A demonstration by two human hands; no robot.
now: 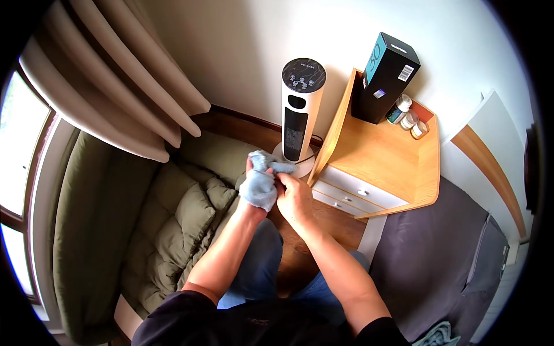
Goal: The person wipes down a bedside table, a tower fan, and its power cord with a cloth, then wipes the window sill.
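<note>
A light blue fluffy cloth (pixel 258 189) is bunched around my left hand (pixel 253 210), covering most of it. Only the wrist and bits of the fingers show, so how the left fingers sit under the fabric is hidden. My right hand (pixel 295 199) is closed at the cloth's right side, its fingertips pinching the fabric. Just beyond both hands stands a white tower heater (pixel 294 124) with a black control top and a dark front grille. The cloth overlaps part of its round base in view.
A wooden cabinet (pixel 381 153) with white drawers stands right of the heater, holding a tall black box (pixel 385 78) and several small bottles (pixel 410 119). An olive padded couch (pixel 164 248) lies left, below a beige curtain (pixel 121 75). Dark grey bedding (pixel 433 248) is at right.
</note>
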